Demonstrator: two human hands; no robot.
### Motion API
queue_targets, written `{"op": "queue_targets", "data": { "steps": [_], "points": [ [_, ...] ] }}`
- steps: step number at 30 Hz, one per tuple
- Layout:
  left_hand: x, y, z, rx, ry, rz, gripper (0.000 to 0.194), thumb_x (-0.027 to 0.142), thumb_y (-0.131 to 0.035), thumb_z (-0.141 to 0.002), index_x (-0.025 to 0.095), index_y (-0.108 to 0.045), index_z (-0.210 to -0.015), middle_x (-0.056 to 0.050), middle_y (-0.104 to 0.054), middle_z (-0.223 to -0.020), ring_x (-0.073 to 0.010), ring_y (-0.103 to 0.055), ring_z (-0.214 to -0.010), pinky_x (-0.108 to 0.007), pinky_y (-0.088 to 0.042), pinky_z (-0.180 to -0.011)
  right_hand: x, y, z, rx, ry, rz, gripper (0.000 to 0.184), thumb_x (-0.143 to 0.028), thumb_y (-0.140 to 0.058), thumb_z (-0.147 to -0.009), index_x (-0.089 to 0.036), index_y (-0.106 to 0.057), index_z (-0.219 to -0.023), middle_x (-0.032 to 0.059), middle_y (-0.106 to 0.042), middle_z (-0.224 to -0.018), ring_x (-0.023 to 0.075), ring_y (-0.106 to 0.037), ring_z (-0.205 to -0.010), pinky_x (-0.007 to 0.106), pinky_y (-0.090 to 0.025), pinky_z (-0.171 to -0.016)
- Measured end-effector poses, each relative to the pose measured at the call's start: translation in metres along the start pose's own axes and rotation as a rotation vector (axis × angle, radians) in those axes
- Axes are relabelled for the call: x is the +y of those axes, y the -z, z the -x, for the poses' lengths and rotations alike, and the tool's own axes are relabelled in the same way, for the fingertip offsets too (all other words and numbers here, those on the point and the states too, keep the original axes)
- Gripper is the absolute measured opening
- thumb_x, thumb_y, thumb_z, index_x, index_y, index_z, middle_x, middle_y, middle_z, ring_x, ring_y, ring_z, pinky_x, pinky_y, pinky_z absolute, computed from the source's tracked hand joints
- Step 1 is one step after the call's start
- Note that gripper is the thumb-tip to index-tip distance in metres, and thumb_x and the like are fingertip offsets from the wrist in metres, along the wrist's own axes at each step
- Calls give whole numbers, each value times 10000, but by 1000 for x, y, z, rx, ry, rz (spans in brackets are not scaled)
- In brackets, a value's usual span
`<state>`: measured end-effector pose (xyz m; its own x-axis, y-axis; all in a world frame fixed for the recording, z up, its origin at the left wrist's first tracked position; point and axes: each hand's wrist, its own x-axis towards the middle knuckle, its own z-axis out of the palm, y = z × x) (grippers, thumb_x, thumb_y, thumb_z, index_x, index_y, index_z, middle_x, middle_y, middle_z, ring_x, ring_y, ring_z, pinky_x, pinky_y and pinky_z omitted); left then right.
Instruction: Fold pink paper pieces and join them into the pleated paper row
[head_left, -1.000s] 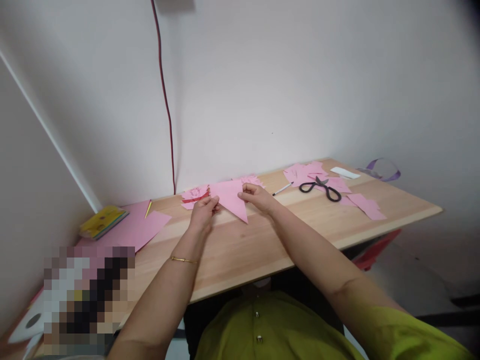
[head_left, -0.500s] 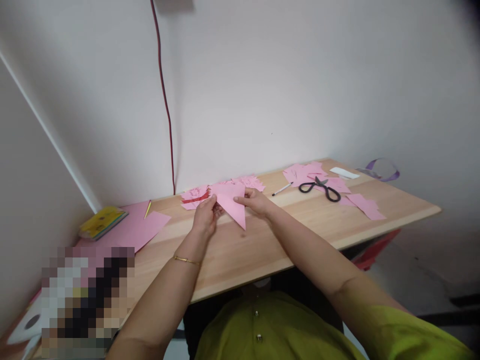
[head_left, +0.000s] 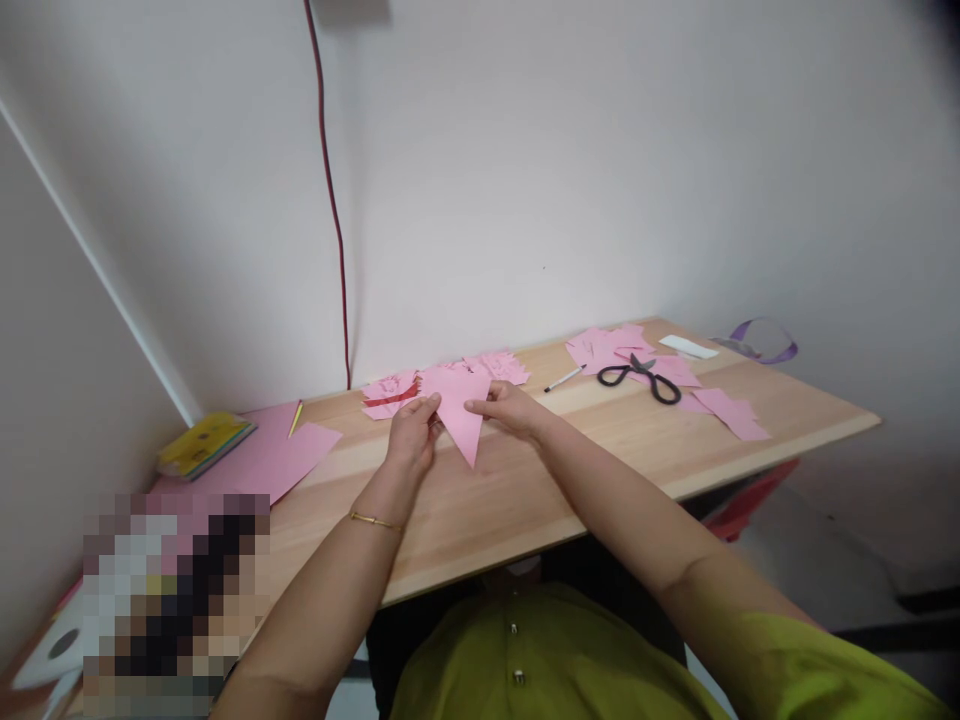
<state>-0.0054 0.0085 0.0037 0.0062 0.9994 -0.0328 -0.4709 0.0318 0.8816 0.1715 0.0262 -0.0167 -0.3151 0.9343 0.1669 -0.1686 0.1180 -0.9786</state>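
Note:
Between my two hands a pink piece of paper (head_left: 459, 412) hangs above the table, its pointed end toward me. My left hand (head_left: 414, 432) pinches its left edge, thumb on top. On the right edge, my right hand (head_left: 511, 408) grips it between thumb and fingers. Just behind lie pink cut-paper pieces (head_left: 390, 388) with a red strip (head_left: 391, 396) across them, partly hidden by the held paper. More pink cut paper (head_left: 498, 366) rests beyond my right hand.
On the wooden table (head_left: 525, 495) to the right lie black-handled scissors (head_left: 642, 376), a pen (head_left: 565, 378), pink scraps (head_left: 600, 348) and a white strip (head_left: 688, 346). At left, a yellow packet (head_left: 206, 445) and a yellow pencil (head_left: 295, 418) lie on a large pink sheet (head_left: 304, 455). A wall stands behind.
The pink paper has turned slightly, its point swinging left and a little toward me. My thumbs have shifted a little on it; the things on the table have stayed put.

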Motion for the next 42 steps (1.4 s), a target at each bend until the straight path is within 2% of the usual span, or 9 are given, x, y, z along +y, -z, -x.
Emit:
{"op": "queue_targets", "data": {
  "steps": [4, 10, 18, 23, 26, 30, 32, 36, 42],
  "points": [
    [2, -1, 1, 15, -8, 3, 312, 315, -849, -556, 138, -626, -685, -48, -685, -716, -141, -624, -664, -272, -504, -647, 0, 0, 2, -52, -40, 15, 420, -379, -794, -675, -147, -714, -1015, 91, -729, -1004, 181, -655, -880, 327, -493, -835],
    [-1, 1, 4, -66, 53, -61, 342, 291, -864, -516, 143, -581, -636, -25, -657, -693, -129, -607, -645, -280, -514, -662, 6, 3, -2, 50, -17, 63, 414, -415, -804, -637, -138, -713, -931, 65, -721, -819, 177, -628, -775, 300, -485, -703],
    [-4, 2, 1, -26, 30, -35, 305, 331, -821, -565, 131, -644, -713, -52, -677, -721, -160, -623, -686, -285, -503, -660, 3, 3, -1, 34, -57, 55, 372, -415, -808, -625, -139, -682, -841, 16, -650, -727, 107, -496, -619, 245, -367, -590],
    [-2, 5, -1, -7, -6, -77, 311, 339, -817, -549, 124, -634, -677, -21, -636, -673, -112, -563, -621, -231, -438, -591, -10, 7, -4, 130, 51, -65, 328, -452, -762, -680, -177, -641, -812, -34, -570, -683, 87, -456, -600, 229, -341, -588],
    [-3, 7, 2, -84, -2, -175, 303, 356, -798, -578, 130, -601, -628, 2, -587, -627, -94, -512, -576, -221, -394, -563, -18, 10, -4, 191, 76, -79, 330, -480, -725, -715, -174, -623, -784, -35, -548, -681, 90, -463, -613, 229, -349, -597],
    [-7, 8, 6, -260, 27, -359, 304, 355, -762, -628, 143, -548, -584, 37, -494, -565, -76, -423, -516, -218, -321, -525, -28, 10, 1, 236, 199, 89, 310, -470, -706, -736, -180, -634, -816, -16, -590, -744, 110, -508, -694, 246, -396, -676],
    [-8, 8, 7, -319, 36, -438, 306, 372, -744, -643, 149, -540, -592, 41, -479, -562, -79, -402, -509, -223, -296, -517, -32, 10, 4, 182, 256, 224, 290, -442, -696, -750, -181, -659, -870, 13, -638, -850, 136, -552, -799, 269, -419, -750],
    [-5, 7, 9, -346, -8, -666, 323, 415, -704, -664, 154, -530, -587, 38, -457, -559, -91, -382, -521, -232, -272, -515, -35, 8, 9, 27, 241, 446, 292, -393, -706, -731, -183, -691, -933, 47, -675, -957, 177, -590, -895, 299, -431, -792],
    [5, 0, 16, -398, -117, -911, 340, 444, -649, -698, 157, -525, -564, 23, -444, -585, -115, -396, -588, -237, -275, -531, -37, 2, 14, -115, 132, 527, 138, -297, -649, -731, -169, -691, -759, 16, -675, -818, 168, -597, -829, 282, -432, -765]
  ]
}}
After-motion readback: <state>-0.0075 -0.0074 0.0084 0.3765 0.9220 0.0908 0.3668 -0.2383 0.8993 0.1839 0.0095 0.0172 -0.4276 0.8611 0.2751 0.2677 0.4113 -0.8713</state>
